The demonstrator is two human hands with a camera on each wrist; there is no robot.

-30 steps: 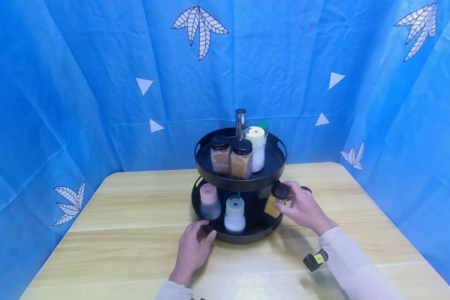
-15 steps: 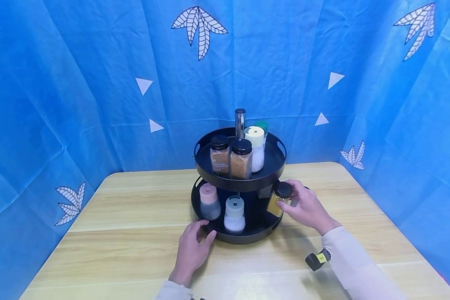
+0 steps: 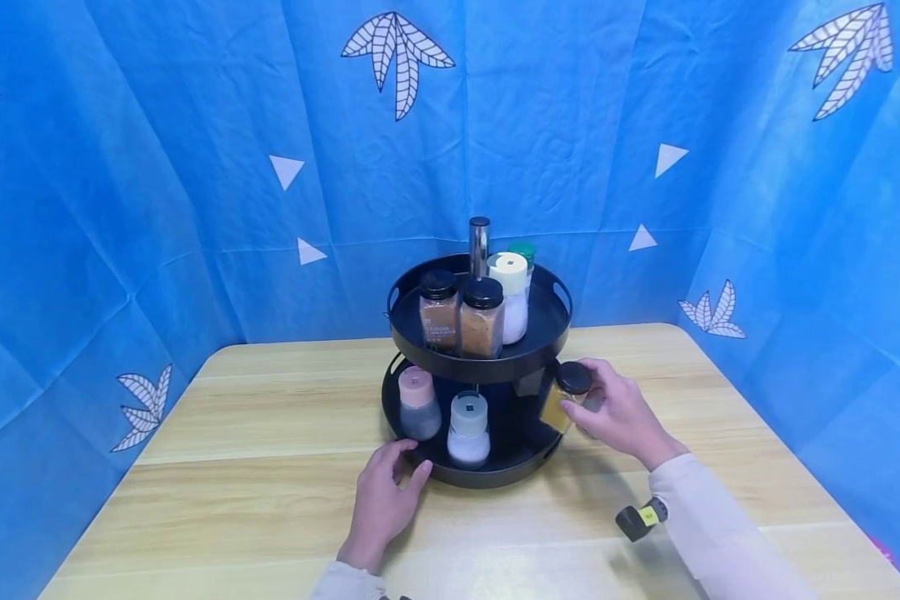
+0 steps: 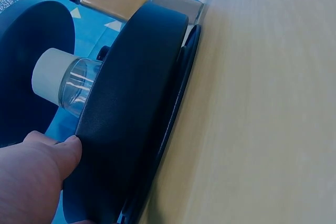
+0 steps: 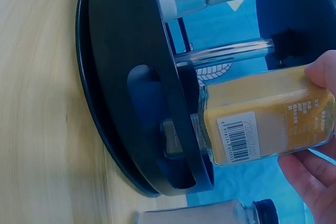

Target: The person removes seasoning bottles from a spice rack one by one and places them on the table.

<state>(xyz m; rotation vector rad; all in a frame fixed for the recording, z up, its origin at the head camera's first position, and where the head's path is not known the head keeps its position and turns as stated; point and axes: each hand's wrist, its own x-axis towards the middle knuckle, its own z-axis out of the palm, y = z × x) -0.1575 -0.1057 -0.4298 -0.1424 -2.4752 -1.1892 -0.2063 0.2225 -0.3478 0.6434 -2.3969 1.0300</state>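
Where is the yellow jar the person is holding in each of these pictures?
Head: yellow jar right of centre, slightly below mid-height, in the right hand.
Left wrist: yellow jar near the top edge, left of centre.
Right wrist: yellow jar in the right half, around mid-height.
Shared landmark: black lower tray.
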